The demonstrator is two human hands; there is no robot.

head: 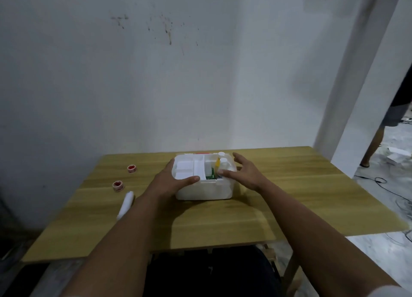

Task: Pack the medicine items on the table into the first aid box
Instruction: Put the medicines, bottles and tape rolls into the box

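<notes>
Mid-pack, prob.: your L hand (165, 181) gripped the box (204, 191), R hand (245, 174) beside it w/ fingers apart; tape rolls (118, 185) + tube (127, 204) left of it needed grabbing.

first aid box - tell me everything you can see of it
The first aid box is white plastic with rounded corners, open on top, upright on the wooden table. A white divided tray fills its left half; the right half holds white bottles, a yellow item and a green packet. The left hand grips its near left corner; the open right hand reaches its right rim.
</notes>
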